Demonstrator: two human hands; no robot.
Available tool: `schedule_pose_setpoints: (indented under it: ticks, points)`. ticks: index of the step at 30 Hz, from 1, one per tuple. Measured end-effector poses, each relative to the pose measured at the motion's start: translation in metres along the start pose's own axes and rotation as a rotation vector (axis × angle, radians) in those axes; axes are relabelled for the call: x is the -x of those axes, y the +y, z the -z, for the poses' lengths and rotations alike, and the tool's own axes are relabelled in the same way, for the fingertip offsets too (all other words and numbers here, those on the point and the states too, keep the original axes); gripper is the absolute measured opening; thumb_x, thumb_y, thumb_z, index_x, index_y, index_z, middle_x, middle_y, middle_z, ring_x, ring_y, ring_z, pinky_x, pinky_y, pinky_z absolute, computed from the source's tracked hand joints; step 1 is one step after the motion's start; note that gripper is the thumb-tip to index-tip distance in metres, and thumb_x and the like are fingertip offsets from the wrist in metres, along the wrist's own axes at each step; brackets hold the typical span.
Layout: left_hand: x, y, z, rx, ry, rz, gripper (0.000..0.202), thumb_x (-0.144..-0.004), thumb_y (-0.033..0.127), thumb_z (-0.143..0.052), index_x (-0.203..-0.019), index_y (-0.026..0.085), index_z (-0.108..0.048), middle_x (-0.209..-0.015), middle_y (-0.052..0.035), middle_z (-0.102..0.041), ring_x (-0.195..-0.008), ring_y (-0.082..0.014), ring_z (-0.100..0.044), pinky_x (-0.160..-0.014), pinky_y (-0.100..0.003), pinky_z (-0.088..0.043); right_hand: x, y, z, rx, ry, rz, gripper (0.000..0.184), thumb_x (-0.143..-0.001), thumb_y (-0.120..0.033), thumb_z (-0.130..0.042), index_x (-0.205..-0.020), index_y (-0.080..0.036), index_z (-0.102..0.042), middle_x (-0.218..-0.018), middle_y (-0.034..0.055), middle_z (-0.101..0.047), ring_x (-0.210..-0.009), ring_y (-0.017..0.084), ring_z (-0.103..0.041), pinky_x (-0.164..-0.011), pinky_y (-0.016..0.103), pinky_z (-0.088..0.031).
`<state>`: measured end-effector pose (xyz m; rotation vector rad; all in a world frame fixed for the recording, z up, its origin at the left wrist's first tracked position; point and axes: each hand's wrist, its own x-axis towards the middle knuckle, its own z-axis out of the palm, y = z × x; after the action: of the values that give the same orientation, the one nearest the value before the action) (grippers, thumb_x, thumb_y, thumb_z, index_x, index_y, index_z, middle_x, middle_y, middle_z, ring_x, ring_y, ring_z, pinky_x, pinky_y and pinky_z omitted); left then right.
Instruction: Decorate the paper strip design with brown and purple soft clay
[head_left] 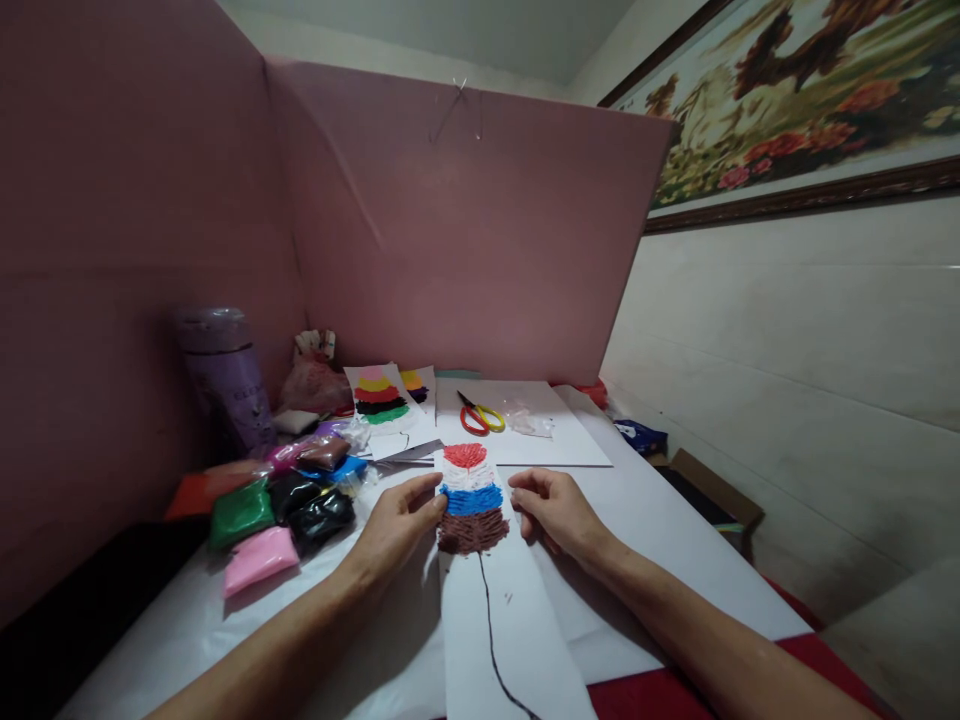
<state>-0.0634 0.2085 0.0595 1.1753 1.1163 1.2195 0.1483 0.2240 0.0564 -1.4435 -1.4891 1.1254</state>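
A pink partition board stands along the back and left; a framed flower painting hangs on the wall at right; a purple bottle stands at the left, near a reddish bag; green, pink and black clay bags lie clustered before it; a sheet with coloured bands lies behind them; red-and-yellow scissors rest on a white sheet beside a clear wrapper; a blue packet and a cardboard box sit at the right

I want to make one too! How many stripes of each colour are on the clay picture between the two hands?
Red stripe: 1
White stripe: 1
Blue stripe: 1
Brown stripe: 1
Total: 4
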Motion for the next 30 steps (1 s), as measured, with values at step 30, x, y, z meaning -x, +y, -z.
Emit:
schedule_pose_setpoints:
  ticks: [30]
  points:
    - [0.007, 0.000, -0.002, -0.540, 0.056, -0.345, 0.024, -0.084, 0.030, -0.046, -0.068, 0.021, -0.061, -0.077, -0.0066, -0.061, -0.085, -0.0269, -0.052, -0.079, -0.035, -0.037, 0.013, -0.002, 0.000, 0.164, 0.113, 0.320, 0.022, -0.085, -0.032, -0.054, -0.067, -0.022, -0.045, -0.055, -0.0045, -0.048, -0.047, 0.012, -0.047, -0.049, 0.025, -0.040]
